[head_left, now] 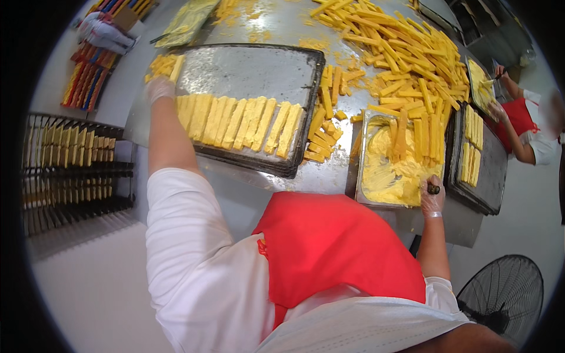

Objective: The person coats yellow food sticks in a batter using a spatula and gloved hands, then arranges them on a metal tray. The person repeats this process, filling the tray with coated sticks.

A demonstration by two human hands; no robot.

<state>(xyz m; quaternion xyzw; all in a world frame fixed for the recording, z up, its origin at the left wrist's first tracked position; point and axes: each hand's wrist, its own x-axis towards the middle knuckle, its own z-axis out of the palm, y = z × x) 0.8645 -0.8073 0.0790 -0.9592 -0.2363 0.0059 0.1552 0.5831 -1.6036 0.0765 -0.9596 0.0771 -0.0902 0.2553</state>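
Note:
My left hand (pixel 161 88), in a clear plastic glove, is at the left edge of a dark baking tray (pixel 247 70), beside yellow pieces (pixel 163 65) and a pale coated stick (pixel 177 68); whether it grips one is unclear. A row of coated sticks (pixel 238 123) lies along the tray's near side. My right hand (pixel 432 196), also gloved, is closed around a dark handle (pixel 433 189) at the right rim of a metal pan (pixel 359 176) of creamy yellow spread (pixel 384 181). The tool's far end is hidden. Several plain cake-like sticks (pixel 419 137) lie over the pan's far part.
A large pile of yellow sticks (pixel 397 48) covers the table's far right. Another tray (pixel 490 163) with coated sticks stands right of the pan, near a co-worker (pixel 521 119). A loaded rack (pixel 75 167) stands left, a fan (pixel 503 295) lower right. Another person (pixel 103 33) is at far left.

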